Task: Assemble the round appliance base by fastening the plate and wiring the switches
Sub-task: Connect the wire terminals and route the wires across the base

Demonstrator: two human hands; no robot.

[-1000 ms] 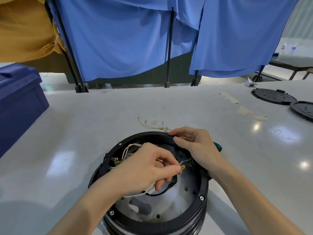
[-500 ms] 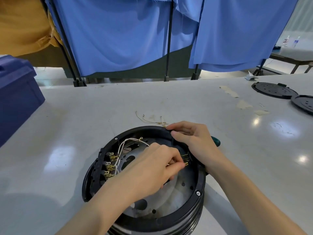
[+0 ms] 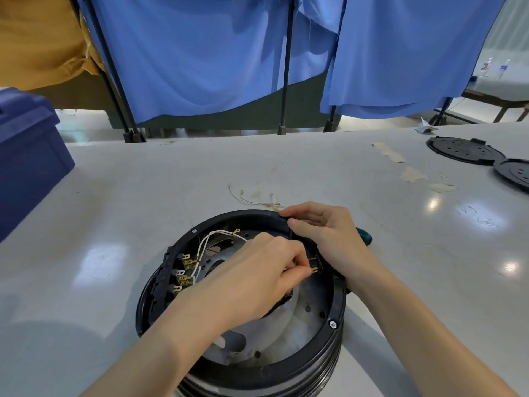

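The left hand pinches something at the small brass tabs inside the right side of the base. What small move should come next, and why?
Probably press the pinched end of the white wire rightward onto the brass tabs. The left hand touches them with its fingertips, and the right hand grips the base rim behind, bracing it. Whether the end is seated is hidden.

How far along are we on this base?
Done: the plate sits in the base, a rim screw in. In hand: the left hand pinches a connector onto the right-side switch; the right hand holds the rim. Left: a white wire's ring terminal hangs free.
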